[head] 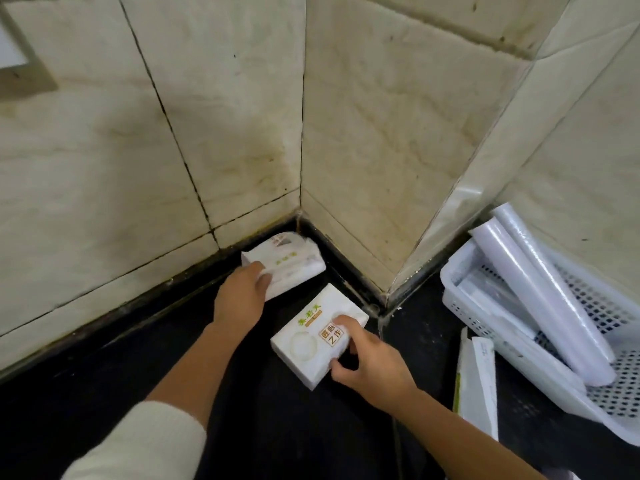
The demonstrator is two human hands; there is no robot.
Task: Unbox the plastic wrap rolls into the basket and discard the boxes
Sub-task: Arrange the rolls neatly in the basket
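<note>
Cream stone tiles [145, 161], veined and stained along dark grout lines, met in a corner above a black counter [284, 431] with a dull, smooth face. In the corner lay a soft white pack [294, 261], crumpled in film, and at its 5 o'clock, just apart, a second pack [311, 337], block-shaped with square edges, green and orange print and an oval window. The left hand [242, 292] reached forward from a cream sleeve [138, 445], palm down, fingers closed over the near edge of the corner pack. The right hand [367, 362] came in from 5 o'clock, thumb on the printed top and fingers curled round the near right end, gripping the second pack. At 3 o'clock stood a white plastic basket [609, 403], its walls pierced in a fine grid, tilted against the wall. Long rolls [540, 292] of plastic wrap, glossy white cylinders, lay in it slanting, their upper ends over the rim toward 12 o'clock. Just beside the basket at its 8 o'clock lay a long narrow white box [479, 386] with a green edge, flat on the counter.
</note>
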